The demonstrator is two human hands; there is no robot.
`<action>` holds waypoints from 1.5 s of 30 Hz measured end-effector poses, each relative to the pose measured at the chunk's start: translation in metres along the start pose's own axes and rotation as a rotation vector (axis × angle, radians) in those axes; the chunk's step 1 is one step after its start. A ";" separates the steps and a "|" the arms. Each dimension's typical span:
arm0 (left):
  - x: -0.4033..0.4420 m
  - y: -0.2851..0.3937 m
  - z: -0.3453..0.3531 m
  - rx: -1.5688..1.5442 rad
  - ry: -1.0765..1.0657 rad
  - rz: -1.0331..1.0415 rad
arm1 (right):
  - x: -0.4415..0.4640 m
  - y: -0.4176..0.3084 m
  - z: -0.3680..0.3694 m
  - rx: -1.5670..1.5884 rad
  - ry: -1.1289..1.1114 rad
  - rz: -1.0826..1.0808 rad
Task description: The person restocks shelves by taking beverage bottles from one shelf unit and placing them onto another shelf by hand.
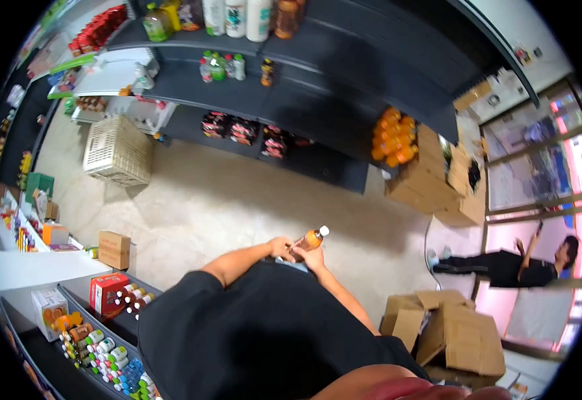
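Just in front of my body, a small bottle of orange-brown drink with a white cap is tilted up to the right. My left hand has its fingers wrapped against the bottle's lower left side. My right hand grips the same bottle from the right, below the cap. Something light blue, which I cannot make out, shows just under both hands.
Dark shelves with bottles and packs run across the top. A white basket stands on the floor at left. Cardboard boxes lie at lower right, others at upper right. A person is at the right. Bottles fill the lower-left shelf.
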State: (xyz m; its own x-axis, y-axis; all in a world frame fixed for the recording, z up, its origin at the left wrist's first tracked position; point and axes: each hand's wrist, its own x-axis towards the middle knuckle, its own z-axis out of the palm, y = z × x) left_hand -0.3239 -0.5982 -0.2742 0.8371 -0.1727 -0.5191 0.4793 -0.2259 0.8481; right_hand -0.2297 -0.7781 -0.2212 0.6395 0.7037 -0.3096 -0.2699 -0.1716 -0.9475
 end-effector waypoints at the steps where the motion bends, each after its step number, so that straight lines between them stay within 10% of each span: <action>1: -0.018 0.008 -0.011 -0.085 0.176 0.002 | 0.020 -0.006 0.010 -0.019 -0.049 -0.013; 5: -0.020 0.031 -0.063 -0.622 0.519 0.349 | 0.093 -0.054 0.035 -0.243 -0.063 -0.112; 10: 0.003 0.153 -0.186 -0.399 0.908 0.475 | 0.176 -0.262 0.067 -0.263 0.086 -0.339; 14: -0.011 0.329 -0.291 -0.037 1.128 1.067 | 0.229 -0.410 0.048 0.024 0.033 -0.909; 17: 0.003 0.392 -0.365 0.180 1.070 1.108 | 0.274 -0.455 0.034 0.173 0.078 -0.859; 19: 0.025 0.392 -0.374 0.150 1.066 1.011 | 0.283 -0.480 0.028 0.273 0.079 -0.604; 26: 0.046 0.346 -0.421 0.079 1.463 1.122 | 0.352 -0.442 0.070 -0.444 0.188 -0.886; 29: 0.044 0.314 -0.470 0.162 1.577 0.981 | 0.402 -0.412 0.116 -0.151 0.101 -0.775; 45: 0.040 0.284 -0.621 0.046 0.845 0.779 | 0.534 -0.475 0.211 -0.406 0.559 -0.706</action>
State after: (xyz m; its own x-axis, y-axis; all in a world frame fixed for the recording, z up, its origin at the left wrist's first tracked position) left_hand 0.0093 -0.0741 0.0122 0.8199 0.4135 0.3960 -0.2410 -0.3781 0.8939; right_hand 0.0878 -0.1754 0.0800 0.8347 0.3266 0.4434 0.5053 -0.1341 -0.8525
